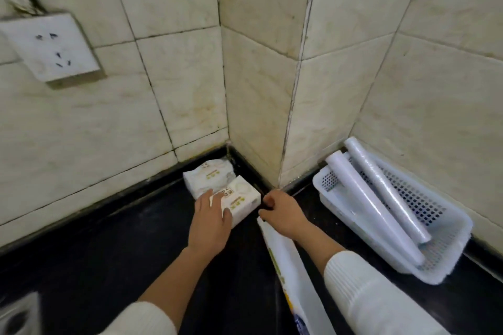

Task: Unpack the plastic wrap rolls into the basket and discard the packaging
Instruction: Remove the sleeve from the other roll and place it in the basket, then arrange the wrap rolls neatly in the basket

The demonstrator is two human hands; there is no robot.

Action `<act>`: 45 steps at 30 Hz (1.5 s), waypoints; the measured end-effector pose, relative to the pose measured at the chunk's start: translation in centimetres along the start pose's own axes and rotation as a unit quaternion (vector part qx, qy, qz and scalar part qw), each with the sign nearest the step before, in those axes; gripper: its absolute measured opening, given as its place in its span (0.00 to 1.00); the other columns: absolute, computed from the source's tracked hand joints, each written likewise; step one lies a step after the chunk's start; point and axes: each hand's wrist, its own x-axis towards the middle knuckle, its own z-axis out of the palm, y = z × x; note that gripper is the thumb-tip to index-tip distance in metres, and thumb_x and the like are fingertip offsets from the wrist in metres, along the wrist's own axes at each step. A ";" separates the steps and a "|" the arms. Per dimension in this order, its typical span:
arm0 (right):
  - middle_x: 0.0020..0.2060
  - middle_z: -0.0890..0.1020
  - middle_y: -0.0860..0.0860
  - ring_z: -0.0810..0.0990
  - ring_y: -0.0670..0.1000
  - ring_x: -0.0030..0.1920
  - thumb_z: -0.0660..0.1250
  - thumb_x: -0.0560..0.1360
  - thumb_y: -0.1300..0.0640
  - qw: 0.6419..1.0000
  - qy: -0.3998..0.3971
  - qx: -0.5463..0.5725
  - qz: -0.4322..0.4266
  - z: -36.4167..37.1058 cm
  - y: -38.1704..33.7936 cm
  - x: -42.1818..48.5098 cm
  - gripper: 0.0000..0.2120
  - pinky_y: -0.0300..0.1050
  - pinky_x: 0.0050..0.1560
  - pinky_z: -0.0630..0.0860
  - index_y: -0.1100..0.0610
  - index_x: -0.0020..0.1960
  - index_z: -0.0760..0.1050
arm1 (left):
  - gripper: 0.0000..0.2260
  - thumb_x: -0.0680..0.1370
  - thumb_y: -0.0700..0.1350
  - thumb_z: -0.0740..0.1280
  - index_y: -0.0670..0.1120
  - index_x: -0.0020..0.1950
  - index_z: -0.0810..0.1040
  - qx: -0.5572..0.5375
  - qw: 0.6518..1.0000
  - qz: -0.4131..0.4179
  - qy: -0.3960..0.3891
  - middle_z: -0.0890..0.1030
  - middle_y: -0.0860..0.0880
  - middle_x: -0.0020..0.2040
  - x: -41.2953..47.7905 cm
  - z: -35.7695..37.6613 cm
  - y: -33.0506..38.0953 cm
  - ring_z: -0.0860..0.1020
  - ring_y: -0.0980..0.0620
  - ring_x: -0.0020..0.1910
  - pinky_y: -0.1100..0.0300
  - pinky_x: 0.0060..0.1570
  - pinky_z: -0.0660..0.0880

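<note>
On the black counter, in the tiled corner, this is what I see from the head camera.

Left hand: my left hand lies flat, fingers spread and released, palm down on the nearer white tissue pack with gold print; it grasps nothing.

Right hand: my right hand is clenched on the top end of the long white plastic packaging sleeve, which runs from the fist back toward me, along the inner side of my forearm.

Tissue packs: the second white soft pack sits just beyond my left fingertips, pushed into the wall corner and touching the first.

Basket: the white perforated plastic basket stands to the outer side of my right fist, near but apart from it, against the wall.

Rolls: two translucent white plastic wrap rolls lie slanted in the basket, side by side, their far ends propped over its far rim and their near ends down inside.

Sleeve contents: I cannot tell whether anything is inside the packaging.

Sleeves: white ribbed knit cuffs cover both my forearms.

Wall: a white socket plate sits well above and outward of my left hand on the cream tiles.
</note>
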 end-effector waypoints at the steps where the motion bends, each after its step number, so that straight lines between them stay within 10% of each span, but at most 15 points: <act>1: 0.54 0.77 0.55 0.77 0.54 0.54 0.69 0.73 0.54 1.000 -0.014 -0.010 -0.004 1.3 -0.7 0.6 0.16 0.41 0.49 0.70 0.60 0.58 0.75 | 0.20 0.82 0.47 0.58 0.44 0.73 0.65 -0.004 1.000 -0.016 0.003 0.61 0.43 0.75 0.4 -0.4 -1.3 0.55 0.45 0.75 0.51 0.71 0.62; 7: 0.73 0.60 0.54 0.58 0.58 0.72 0.68 0.72 0.47 0.982 -0.025 -0.180 -0.045 6.4 -1.9 3.4 0.34 0.55 0.71 0.60 0.48 0.74 0.61 | 0.20 0.81 0.46 0.60 0.45 0.73 0.66 0.011 0.999 -0.045 -0.010 0.60 0.40 0.76 5.3 -1.2 -7.2 0.55 0.42 0.75 0.48 0.67 0.67; 13: 0.73 0.59 0.51 0.57 0.56 0.72 0.67 0.72 0.44 0.970 0.024 -0.228 -0.077 8.2 0.0 4.1 0.34 0.54 0.70 0.57 0.42 0.74 0.58 | 0.25 0.80 0.51 0.63 0.50 0.75 0.63 0.070 0.993 -0.049 -0.084 0.51 0.39 0.78 9.2 1.0 -10.1 0.52 0.39 0.75 0.43 0.69 0.64; 22: 0.68 0.62 0.52 0.63 0.55 0.65 0.68 0.74 0.46 0.964 0.091 -0.234 -0.091 8.9 0.7 4.3 0.28 0.49 0.64 0.63 0.40 0.72 0.64 | 0.14 0.79 0.46 0.67 0.41 0.62 0.79 -0.098 0.993 -0.067 0.013 0.67 0.42 0.71 11.1 1.2 -10.7 0.75 0.42 0.61 0.51 0.59 0.74; 45: 0.54 0.81 0.54 0.79 0.53 0.54 0.70 0.75 0.53 0.990 0.090 0.089 0.067 9.4 -4.4 15.5 0.13 0.43 0.56 0.75 0.59 0.55 0.79 | 0.12 0.79 0.46 0.67 0.44 0.60 0.79 -0.130 0.988 -0.026 0.077 0.63 0.46 0.73 13.5 -0.1 -8.0 0.72 0.46 0.65 0.59 0.53 0.71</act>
